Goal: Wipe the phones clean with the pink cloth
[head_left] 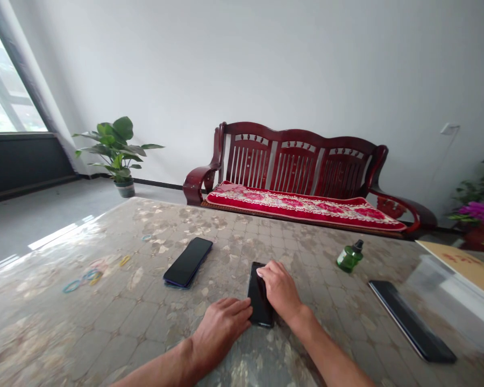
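A black smartphone point(258, 303) lies screen-up on the table in front of me, its dark glass facing the ceiling. My left hand point(225, 321) rests against the phone's left edge, with its fingertips on the lower side. From the right, my right hand point(281, 290) grips the upper right side, its thumb over the glass near the top. The fingers of that hand partly hide the right edge. Up and to the left lies a second phone point(189, 262), apparently stacked on something bluish. Another dark phone point(411, 321) lies at the right.
A green bottle with a black cap point(350, 258) stands beyond my right hand. Colored rubber bands point(71, 286) lie at the left of the patterned table point(145, 306). A clear plastic box point(454, 301) sits right. A wooden bench point(294, 161) and potted plant point(123, 148) stand behind.
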`<state>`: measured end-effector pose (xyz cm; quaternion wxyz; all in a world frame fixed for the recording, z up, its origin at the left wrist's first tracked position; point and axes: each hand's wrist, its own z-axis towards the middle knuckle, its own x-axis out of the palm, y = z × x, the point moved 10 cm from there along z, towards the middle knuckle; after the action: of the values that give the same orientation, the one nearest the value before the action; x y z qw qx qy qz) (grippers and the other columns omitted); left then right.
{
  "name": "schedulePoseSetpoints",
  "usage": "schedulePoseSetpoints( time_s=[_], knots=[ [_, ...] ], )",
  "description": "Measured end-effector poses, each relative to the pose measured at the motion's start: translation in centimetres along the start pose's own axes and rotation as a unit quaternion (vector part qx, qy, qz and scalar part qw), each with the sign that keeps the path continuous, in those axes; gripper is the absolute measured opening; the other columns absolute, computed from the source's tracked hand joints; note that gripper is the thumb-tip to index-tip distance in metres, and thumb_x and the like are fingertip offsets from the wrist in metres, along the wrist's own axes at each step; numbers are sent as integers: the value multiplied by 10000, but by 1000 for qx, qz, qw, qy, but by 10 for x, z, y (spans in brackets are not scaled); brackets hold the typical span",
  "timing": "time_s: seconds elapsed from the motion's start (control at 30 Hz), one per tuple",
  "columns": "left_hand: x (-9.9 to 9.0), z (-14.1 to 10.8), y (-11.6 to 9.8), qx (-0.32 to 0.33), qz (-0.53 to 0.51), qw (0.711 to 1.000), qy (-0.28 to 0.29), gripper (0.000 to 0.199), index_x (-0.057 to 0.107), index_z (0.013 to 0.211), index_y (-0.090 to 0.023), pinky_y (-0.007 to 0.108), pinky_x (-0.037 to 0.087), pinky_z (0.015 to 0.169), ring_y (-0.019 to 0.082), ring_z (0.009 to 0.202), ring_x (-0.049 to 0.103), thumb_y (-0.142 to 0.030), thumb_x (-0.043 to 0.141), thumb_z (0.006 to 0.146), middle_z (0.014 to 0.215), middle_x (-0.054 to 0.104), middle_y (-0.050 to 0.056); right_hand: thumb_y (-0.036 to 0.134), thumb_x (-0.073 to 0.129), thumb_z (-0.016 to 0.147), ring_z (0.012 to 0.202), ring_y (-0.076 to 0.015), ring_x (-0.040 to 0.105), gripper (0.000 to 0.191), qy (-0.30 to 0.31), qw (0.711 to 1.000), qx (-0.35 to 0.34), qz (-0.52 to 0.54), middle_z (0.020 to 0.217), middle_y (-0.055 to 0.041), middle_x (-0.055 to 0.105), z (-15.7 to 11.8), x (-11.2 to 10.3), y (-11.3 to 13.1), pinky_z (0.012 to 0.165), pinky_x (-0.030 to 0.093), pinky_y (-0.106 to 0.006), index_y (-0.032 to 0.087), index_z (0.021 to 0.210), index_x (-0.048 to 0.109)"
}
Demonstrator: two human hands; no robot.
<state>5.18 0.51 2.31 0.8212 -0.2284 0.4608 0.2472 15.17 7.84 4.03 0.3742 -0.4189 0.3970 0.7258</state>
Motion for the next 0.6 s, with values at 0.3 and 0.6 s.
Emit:
schedulePoseSetpoints(
  time_s=[0.3, 0.6],
  knots=[
    [3, -2, 9, -41, -82, 995, 33, 136, 698, 985, -223, 301, 538, 844, 205, 894, 697, -213, 565, 955, 1022, 734, 23, 59, 469, 944, 873, -173, 551, 270, 8, 995, -80, 50, 882, -24, 612, -39, -3, 29, 777, 439, -267, 227, 878, 669],
    [3, 33, 40, -91, -70, 981, 157, 204, 718, 887, -244, 253, 511, 777, 196, 872, 689, -138, 546, 916, 901, 721, 4, 126, 495, 976, 871, -180, 569, 214, -63, 990, -94, 83, 912, -30, 661, -40, -11, 26, 782, 465, -292, 223, 973, 686]
  ],
)
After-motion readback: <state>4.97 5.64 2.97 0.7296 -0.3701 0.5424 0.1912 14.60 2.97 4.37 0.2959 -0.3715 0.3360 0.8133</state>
